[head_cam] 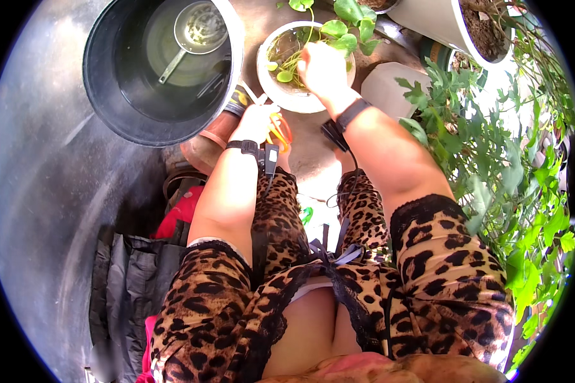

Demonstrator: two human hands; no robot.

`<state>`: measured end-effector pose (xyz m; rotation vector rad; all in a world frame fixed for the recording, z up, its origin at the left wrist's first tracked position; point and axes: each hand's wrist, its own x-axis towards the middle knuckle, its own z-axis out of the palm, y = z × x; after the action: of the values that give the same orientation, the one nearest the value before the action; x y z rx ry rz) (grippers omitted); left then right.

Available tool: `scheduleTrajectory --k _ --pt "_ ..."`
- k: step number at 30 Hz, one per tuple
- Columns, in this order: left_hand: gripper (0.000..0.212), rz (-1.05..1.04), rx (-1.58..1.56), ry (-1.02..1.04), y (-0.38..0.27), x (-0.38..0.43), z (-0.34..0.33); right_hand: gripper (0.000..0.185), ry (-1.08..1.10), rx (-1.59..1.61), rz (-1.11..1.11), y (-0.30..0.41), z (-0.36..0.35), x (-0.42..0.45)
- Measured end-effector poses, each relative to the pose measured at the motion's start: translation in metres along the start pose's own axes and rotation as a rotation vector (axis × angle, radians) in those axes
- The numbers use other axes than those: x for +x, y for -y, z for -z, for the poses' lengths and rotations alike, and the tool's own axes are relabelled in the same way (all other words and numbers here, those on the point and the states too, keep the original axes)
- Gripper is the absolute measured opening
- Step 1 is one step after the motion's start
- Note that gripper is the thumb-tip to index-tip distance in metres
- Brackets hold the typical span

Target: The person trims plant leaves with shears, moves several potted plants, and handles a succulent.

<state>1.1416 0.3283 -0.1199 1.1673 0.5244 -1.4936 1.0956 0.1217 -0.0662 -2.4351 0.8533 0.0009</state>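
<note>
My left hand [258,120] is closed around a pair of scissors with orange handles [282,130]. The pale blades point up and left, between the bucket and a round white pot [294,101]. Over the right side of that pot, my right hand [325,69] is curled among the thin stems of a round-leaved green plant [286,75], with its fingertips hidden. Larger leaves [346,42] of the plant spread above and behind this hand. Several stems lie inside the pot, in what looks like water.
A large dark bucket [124,110] of water stands at upper left, with a long-handled ladle [172,66] in it. Below its rim lies a terracotta pot [215,134]. A white planter of soil [426,21] and dense leafy plants [488,158] crowd the right. Dark fabric [139,273] lies at left.
</note>
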Motion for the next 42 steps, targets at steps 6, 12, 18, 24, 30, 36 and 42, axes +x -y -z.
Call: scheduleTrajectory --k 6,12,18,24,30,36,42 --pt "0.065 -0.11 0.028 -0.047 0.002 -0.019 -0.013 0.034 -0.018 0.107 -0.805 -0.079 0.009 -0.053" --pt "0.056 -0.168 0.226 -0.065 0.007 0.0 -0.002 0.056 0.217 0.845 -0.987 -0.1 -0.023 -0.061" --pt "0.045 -0.048 0.292 -0.023 -0.002 -0.004 0.011 0.059 0.183 0.638 -0.903 -0.134 -0.059 -0.061" --pt "0.065 0.097 0.018 -0.036 0.036 -0.005 -0.015 0.052 0.351 0.124 -0.445 -0.12 -0.013 0.017" --pt "0.076 0.179 -0.009 -0.05 0.037 0.004 -0.017 0.057 0.314 0.067 -0.326 -0.087 -0.017 0.069" --pt "0.063 -0.173 0.057 -0.027 0.005 0.003 0.008 0.066 0.409 -0.067 -0.623 -0.123 -0.022 0.017" --pt "0.064 -0.13 0.109 0.028 0.006 0.007 0.011 0.054 0.331 0.238 -0.679 -0.121 -0.048 -0.021"
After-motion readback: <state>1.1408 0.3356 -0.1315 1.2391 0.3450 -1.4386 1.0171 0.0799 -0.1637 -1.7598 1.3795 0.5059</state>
